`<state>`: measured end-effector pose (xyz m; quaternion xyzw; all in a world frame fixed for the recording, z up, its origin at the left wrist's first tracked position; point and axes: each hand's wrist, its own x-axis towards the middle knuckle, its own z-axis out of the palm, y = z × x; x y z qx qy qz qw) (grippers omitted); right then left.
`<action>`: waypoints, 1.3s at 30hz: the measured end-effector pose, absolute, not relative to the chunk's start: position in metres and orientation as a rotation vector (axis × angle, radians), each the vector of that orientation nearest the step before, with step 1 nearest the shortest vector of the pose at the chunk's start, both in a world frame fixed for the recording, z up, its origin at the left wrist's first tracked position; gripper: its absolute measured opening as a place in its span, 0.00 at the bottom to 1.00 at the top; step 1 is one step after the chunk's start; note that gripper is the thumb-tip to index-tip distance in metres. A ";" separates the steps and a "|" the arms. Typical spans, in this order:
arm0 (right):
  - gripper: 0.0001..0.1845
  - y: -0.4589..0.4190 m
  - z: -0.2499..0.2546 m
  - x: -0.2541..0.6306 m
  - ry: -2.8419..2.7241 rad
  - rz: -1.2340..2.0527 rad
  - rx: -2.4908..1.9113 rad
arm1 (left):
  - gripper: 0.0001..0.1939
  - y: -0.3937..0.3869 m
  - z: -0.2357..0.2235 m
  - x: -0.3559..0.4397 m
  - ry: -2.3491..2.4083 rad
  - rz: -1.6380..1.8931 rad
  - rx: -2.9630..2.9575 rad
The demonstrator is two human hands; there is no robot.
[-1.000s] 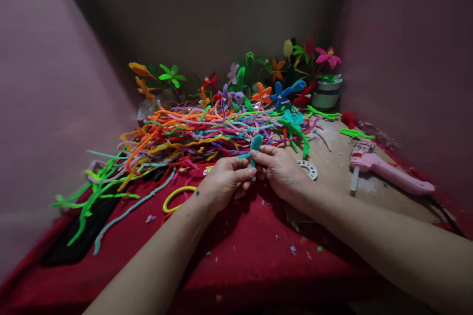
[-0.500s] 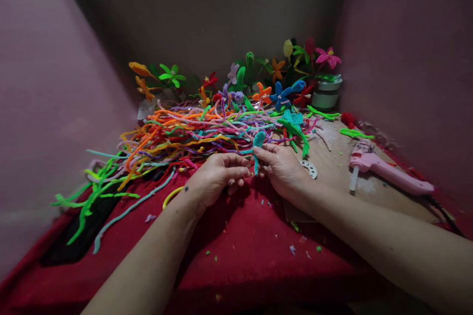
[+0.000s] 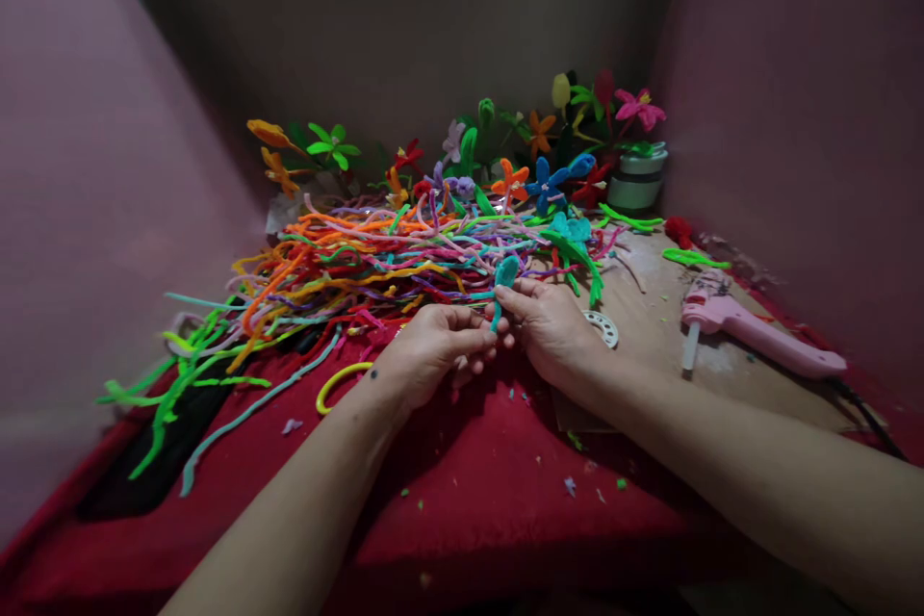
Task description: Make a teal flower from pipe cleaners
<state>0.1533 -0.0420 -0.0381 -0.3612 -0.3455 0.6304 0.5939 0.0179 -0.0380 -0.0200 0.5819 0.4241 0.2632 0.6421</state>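
Between both hands is a teal pipe cleaner (image 3: 507, 270) bent into a petal-like loop with a short stem below. My right hand (image 3: 543, 327) pinches it at the base of the loop, thumb on top. The fingers of my left hand (image 3: 451, 344) are closed round the lower end of the stem, from the left side. The loop points up and slightly right. Just behind the hands lies a heap of many-coloured pipe cleaners (image 3: 361, 265). A yellow ring handle (image 3: 339, 388) shows beside my left wrist, partly hidden by the arm.
A pink glue gun (image 3: 757, 332) rests on a cardboard sheet (image 3: 650, 375) at right, near a white disc with holes (image 3: 606, 331). Pipe-cleaner flowers (image 3: 547, 183) and a small pot (image 3: 635, 181) stand at the back. A red cloth (image 3: 505, 520) with scraps covers the table.
My left hand has moved slightly right and now meets the teal stem's lower end, which hung free before. The stem's end has swung a little left. My right hand keeps its pinch.
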 end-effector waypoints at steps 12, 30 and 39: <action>0.07 -0.043 -0.040 0.154 -0.832 1.530 -0.801 | 0.06 -0.039 -0.018 0.015 0.917 0.570 1.273; 0.08 -0.038 -0.047 0.156 -0.819 1.507 -0.752 | 0.05 -0.041 -0.015 0.014 0.916 0.554 1.265; 0.08 -0.041 -0.044 0.155 -0.857 1.556 -0.735 | 0.05 -0.041 -0.015 0.018 0.947 0.569 1.269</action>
